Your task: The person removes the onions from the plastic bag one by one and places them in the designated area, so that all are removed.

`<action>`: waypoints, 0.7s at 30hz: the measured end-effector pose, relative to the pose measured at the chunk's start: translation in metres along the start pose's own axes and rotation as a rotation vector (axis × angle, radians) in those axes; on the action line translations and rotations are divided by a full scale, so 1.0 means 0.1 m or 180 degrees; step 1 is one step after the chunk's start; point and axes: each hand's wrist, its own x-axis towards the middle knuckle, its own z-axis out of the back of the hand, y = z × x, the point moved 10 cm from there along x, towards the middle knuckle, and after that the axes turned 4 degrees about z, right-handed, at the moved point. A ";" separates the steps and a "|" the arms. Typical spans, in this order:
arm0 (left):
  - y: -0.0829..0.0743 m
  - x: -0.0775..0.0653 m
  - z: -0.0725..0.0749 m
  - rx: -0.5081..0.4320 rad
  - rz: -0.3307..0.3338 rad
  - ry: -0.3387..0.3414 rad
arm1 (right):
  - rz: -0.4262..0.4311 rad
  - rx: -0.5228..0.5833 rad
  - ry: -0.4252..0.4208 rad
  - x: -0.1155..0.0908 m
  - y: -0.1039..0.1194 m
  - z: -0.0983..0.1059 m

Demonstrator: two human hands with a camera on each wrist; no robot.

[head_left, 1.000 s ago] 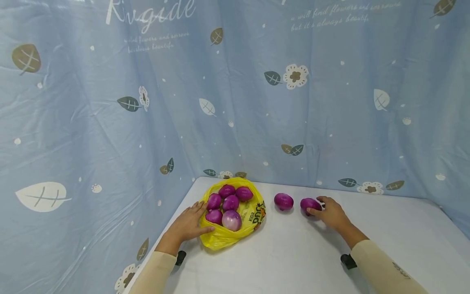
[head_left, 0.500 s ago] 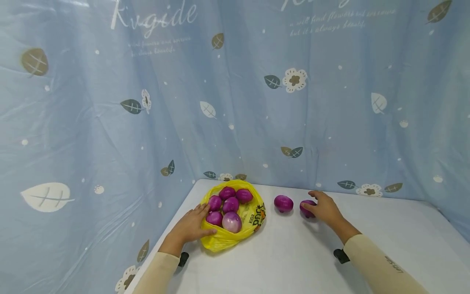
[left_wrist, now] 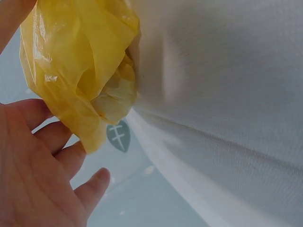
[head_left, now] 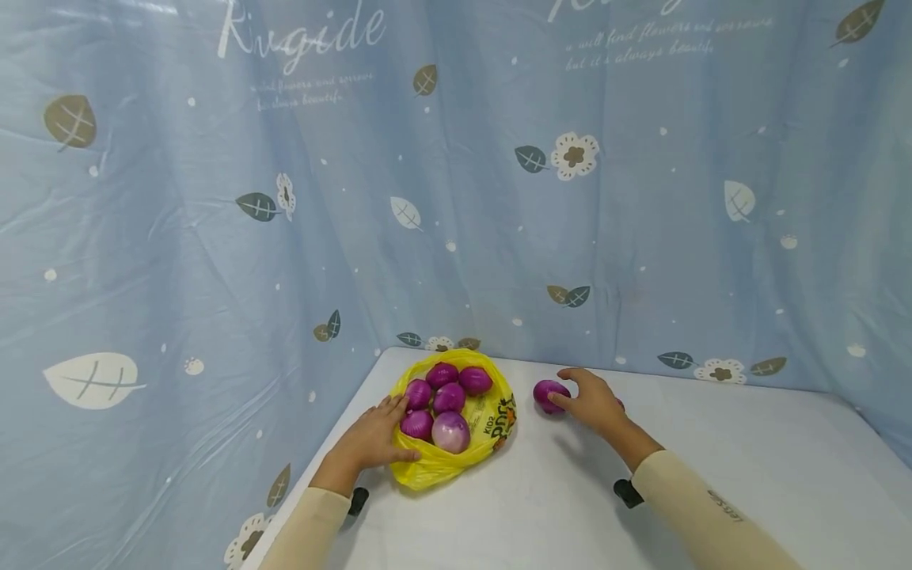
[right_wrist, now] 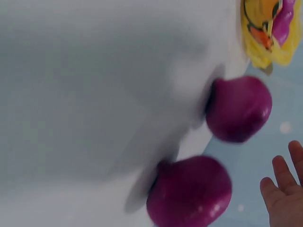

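Several purple onions (head_left: pixel 449 397) lie in an open yellow plastic bag (head_left: pixel 502 431), one of them paler (head_left: pixel 451 432). My left hand (head_left: pixel 370 437) rests against the bag's left side, thumb and fingers spread along its rim. In the left wrist view, the loosely bent fingers (left_wrist: pixel 71 158) touch the yellow plastic. My right hand (head_left: pixel 597 404) is spread beside a purple onion (head_left: pixel 550 394) right of the bag. The right wrist view has that onion (right_wrist: pixel 240 109) apart from the extended fingers (right_wrist: pixel 284 176). A second loose onion (right_wrist: pixel 191 193) is mostly hidden behind my right hand in the head view.
Everything stands on a white-covered table (head_left: pixel 513 507). A blue curtain (head_left: pixel 484 198) printed with leaves and flowers hangs along its back and left edges. Dark wrist-camera mounts (head_left: pixel 628 492) sit under the cream sleeves (head_left: pixel 705 507).
My right hand has moved left, from the far right onion to the onion nearer the bag. The far onion has stayed on the table. My left hand stays at the bag.
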 end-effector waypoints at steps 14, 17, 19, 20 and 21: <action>0.00 0.00 0.00 -0.0014 0.0010 0.0013 | 0.0182 0.0206 0.0058 0.05 0.42 -0.40; 0.00 0.00 0.00 -0.0021 0.0004 0.0027 | 0.0174 0.0313 0.0079 0.04 0.45 -0.50; 0.00 0.01 -0.01 0.0001 0.0005 0.0036 | 0.0116 0.0453 0.0073 0.03 0.46 -0.56; 0.00 0.01 -0.01 0.0004 0.0005 0.0040 | 0.0094 0.0526 0.0066 0.02 0.46 -0.59; 0.00 0.01 -0.01 0.0006 0.0005 0.0040 | 0.0070 0.0618 0.0056 0.02 0.46 -0.62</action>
